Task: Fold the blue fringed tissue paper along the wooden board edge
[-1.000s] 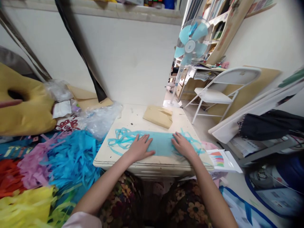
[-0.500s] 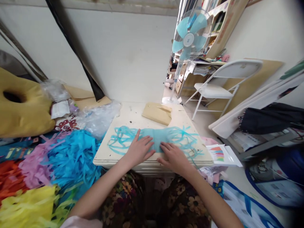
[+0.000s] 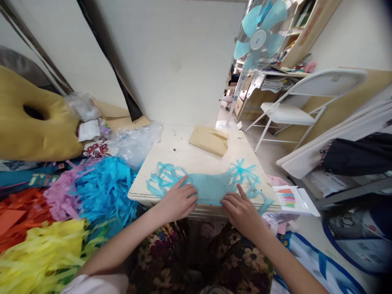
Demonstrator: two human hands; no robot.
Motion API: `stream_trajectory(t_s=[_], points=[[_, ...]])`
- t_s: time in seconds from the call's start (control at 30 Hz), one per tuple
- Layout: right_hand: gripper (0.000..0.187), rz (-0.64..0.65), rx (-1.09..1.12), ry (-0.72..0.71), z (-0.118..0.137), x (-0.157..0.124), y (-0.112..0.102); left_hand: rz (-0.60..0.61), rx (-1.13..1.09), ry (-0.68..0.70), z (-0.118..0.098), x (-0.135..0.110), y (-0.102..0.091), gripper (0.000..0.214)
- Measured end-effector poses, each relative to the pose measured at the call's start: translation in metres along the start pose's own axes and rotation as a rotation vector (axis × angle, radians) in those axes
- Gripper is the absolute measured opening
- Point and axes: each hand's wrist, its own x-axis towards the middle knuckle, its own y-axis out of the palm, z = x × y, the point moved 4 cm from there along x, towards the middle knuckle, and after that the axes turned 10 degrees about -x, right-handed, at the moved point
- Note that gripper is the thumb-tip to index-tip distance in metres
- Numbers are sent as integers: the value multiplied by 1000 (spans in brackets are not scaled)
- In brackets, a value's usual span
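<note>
At lower centre of the frame, the left hand and the right hand lie palm-down, fingers spread and flat, on the near edge of a blue fringed tissue sheet. Thin and matte, the sheet has a solid middle band and curling cut strips at both ends; its long axis runs left to right across the cream table. Beyond it, toward the table's far edge, lies a tan paper bag.
</note>
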Motion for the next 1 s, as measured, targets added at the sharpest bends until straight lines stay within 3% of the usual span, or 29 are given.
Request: stream_trajectory(t_s=[0.33, 0.47, 0.6, 0.73, 0.83, 0.93, 1.0], points=[[24, 41, 107, -19, -11, 4, -1, 49, -193, -50, 8, 4, 2, 25], [23, 220, 286, 93, -31, 18, 7, 169, -282, -209, 19, 19, -5, 28], [20, 391, 378, 162, -59, 40, 18, 174, -287, -366, 39, 37, -9, 33], [20, 494, 347, 169, -75, 52, 25, 152, -256, -486, 55, 42, -8, 28], [17, 532, 270, 189, -77, 54, 17, 151, -241, -546, 57, 39, -8, 24], [17, 457, 112, 220, -71, 58, -3, 165, -243, -587, 55, 35, -9, 23], [23, 394, -2, 162, -61, 61, -14, 178, -241, -589, 52, 33, -8, 22]])
